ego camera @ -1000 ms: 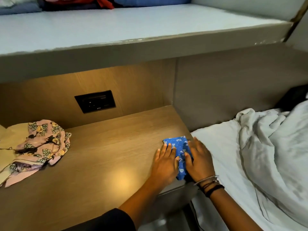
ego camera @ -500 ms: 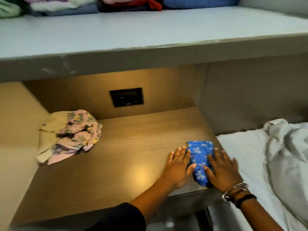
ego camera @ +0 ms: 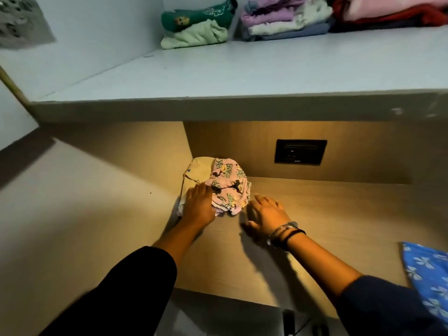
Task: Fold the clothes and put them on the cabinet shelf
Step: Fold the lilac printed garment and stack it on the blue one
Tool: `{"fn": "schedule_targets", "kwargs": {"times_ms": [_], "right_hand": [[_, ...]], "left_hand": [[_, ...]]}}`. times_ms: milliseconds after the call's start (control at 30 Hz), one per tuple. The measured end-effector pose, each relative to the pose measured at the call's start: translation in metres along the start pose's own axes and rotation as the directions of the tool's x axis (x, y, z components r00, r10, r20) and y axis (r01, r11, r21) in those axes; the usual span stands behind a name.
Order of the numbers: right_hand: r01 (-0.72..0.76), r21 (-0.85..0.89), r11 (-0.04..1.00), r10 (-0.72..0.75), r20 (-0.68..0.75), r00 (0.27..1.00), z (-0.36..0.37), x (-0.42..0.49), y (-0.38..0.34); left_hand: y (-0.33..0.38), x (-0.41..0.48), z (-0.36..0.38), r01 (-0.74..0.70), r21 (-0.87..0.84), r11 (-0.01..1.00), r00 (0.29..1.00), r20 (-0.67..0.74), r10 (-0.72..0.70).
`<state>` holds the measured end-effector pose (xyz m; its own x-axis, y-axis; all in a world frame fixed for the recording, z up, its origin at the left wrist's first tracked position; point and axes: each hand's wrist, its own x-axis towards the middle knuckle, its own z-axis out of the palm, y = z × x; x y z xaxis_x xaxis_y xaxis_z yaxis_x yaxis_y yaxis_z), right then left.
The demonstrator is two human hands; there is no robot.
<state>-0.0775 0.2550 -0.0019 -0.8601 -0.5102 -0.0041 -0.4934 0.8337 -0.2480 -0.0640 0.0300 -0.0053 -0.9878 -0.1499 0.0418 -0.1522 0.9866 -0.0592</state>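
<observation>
A crumpled pink printed garment [ego camera: 229, 187] lies on a pale yellow cloth [ego camera: 200, 169] at the back left of the wooden surface [ego camera: 327, 214]. My left hand [ego camera: 198, 206] rests on the left edge of this pile, fingers laid over the cloth. My right hand [ego camera: 265, 213] hovers flat just right of the pile, fingers spread, holding nothing. The folded blue flowered cloth [ego camera: 428, 275] lies alone at the right front edge. Folded clothes [ego camera: 274, 19] are stacked along the back of the grey upper shelf [ego camera: 242, 76].
A black socket panel [ego camera: 300, 151] is set in the back wall under the upper shelf. A side wall [ego camera: 84, 202] closes the niche on the left. The wide front part of the upper shelf is bare.
Both hands let go of the blue cloth and moved left to the pink and yellow pile. The view swung left, so the blue cloth now sits at the right edge.
</observation>
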Motion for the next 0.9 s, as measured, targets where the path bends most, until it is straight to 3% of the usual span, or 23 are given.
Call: {"fn": "schedule_targets", "kwargs": {"times_ms": [133, 300, 400, 467, 567, 633, 767, 900], "right_hand": [[0.04, -0.08, 0.996, -0.043, -0.027, 0.999, 0.023, 0.052, -0.049], [-0.046, -0.164, 0.985, 0.039, -0.044, 0.998, 0.046, 0.066, -0.062], [-0.074, -0.087, 0.993, 0.065, -0.109, 0.992, 0.037, 0.067, -0.058], [-0.069, 0.085, 0.994, 0.084, -0.183, 0.98, 0.022, 0.065, -0.054], [0.046, 0.335, 0.941, 0.074, -0.337, 0.939, -0.013, 0.049, -0.044], [0.129, 0.421, 0.898, 0.076, -0.438, 0.896, -0.038, 0.036, -0.034], [0.134, 0.628, 0.767, 0.244, -0.478, 0.844, -0.094, 0.006, -0.002], [0.197, 0.723, 0.662, 0.249, -0.459, 0.853, -0.139, -0.029, 0.027]], "left_hand": [[-0.012, 0.007, 0.02, -0.06, -0.027, 0.998, 0.998, -0.009, 0.06], [-0.016, 0.02, 0.027, -0.165, 0.043, 0.985, 0.983, -0.077, 0.168], [-0.018, 0.023, 0.029, -0.108, -0.073, 0.991, 0.989, -0.104, 0.1], [-0.016, 0.021, 0.026, -0.048, -0.259, 0.965, 0.988, -0.154, 0.008], [-0.014, 0.017, 0.011, -0.03, -0.661, 0.75, 0.98, -0.167, -0.108], [-0.009, 0.014, -0.009, -0.041, -0.817, 0.575, 0.974, -0.16, -0.158], [0.002, 0.012, -0.063, -0.125, -0.936, 0.328, 0.968, -0.188, -0.167], [0.017, 0.005, -0.116, -0.111, -0.972, 0.209, 0.993, -0.099, 0.064]]}}
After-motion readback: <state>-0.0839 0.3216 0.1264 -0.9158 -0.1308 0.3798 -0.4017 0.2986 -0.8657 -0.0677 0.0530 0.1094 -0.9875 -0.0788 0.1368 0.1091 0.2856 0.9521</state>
